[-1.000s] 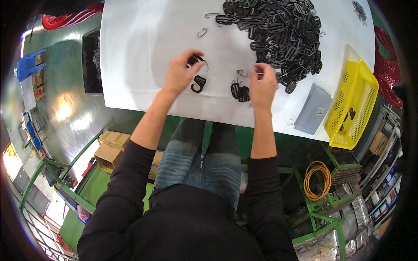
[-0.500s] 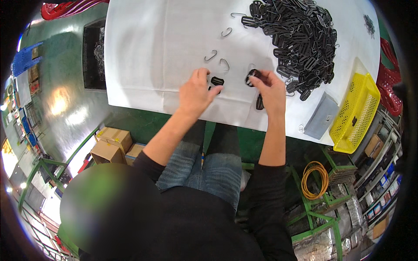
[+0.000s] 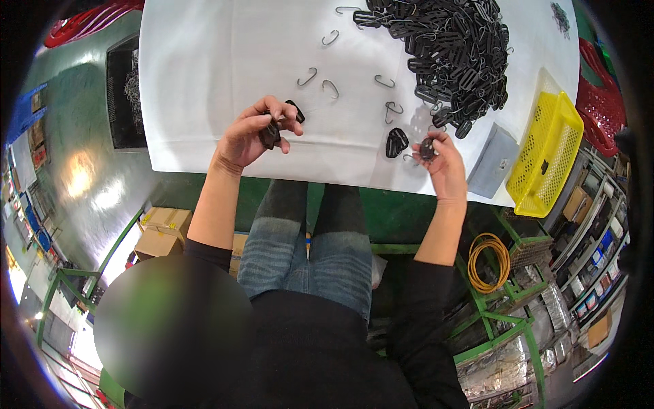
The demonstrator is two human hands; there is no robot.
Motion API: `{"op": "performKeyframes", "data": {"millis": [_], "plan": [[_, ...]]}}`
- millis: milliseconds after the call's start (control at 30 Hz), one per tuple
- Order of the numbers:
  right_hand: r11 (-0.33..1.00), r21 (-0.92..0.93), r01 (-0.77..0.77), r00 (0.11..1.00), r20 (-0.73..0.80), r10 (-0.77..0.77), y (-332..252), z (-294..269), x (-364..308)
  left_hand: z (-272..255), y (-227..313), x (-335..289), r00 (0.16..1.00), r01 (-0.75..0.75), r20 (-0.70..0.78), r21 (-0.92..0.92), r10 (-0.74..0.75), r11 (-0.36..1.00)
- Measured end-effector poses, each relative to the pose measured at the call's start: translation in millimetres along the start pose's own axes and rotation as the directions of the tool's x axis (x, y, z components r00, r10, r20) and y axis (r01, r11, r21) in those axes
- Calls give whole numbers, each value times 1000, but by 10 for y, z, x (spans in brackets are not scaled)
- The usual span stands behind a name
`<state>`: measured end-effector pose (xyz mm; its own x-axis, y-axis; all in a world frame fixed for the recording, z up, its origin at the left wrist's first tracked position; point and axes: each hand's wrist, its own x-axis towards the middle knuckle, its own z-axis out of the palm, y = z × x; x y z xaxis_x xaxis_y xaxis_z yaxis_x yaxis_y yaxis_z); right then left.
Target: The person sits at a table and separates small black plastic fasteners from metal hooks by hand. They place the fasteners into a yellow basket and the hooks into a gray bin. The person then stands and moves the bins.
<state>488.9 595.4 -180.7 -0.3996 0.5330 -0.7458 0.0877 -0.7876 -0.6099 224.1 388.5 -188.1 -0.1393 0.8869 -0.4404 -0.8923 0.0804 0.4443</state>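
While left hand [image 3: 253, 135] fingers pinch black clips [image 3: 271, 131] | right hand [image 3: 444, 165] fingers grasp black clip [image 3: 428, 147]

Both forearms reached forward from black sleeves. The left hand [image 3: 253, 133] curled its fingers shut around a small piece, while the right hand [image 3: 444, 162] pinched another, palm turned inward.

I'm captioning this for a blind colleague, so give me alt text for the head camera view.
Seen from above, a seated person's left hand holds small black clips over a white table, while the right hand holds another black piece. A big pile of black clips and loose metal hooks lie beyond, with a yellow basket on the right.
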Motion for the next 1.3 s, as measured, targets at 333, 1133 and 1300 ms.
{"op": "performKeyframes", "data": {"millis": [333,1133,1300], "plan": [[828,-545,131,983,-40,-182,318,383,136,50,-310,56,838,220,-142,972,527,-88],[693,-708,136,977,-21,-213,371,88,103,562,-234,910,991,-10,-85,729,105,685],[928,333,166,923,280,-265,258,-258,-204,942,-653,1419,929,-39,187,908,320,-417]]}}
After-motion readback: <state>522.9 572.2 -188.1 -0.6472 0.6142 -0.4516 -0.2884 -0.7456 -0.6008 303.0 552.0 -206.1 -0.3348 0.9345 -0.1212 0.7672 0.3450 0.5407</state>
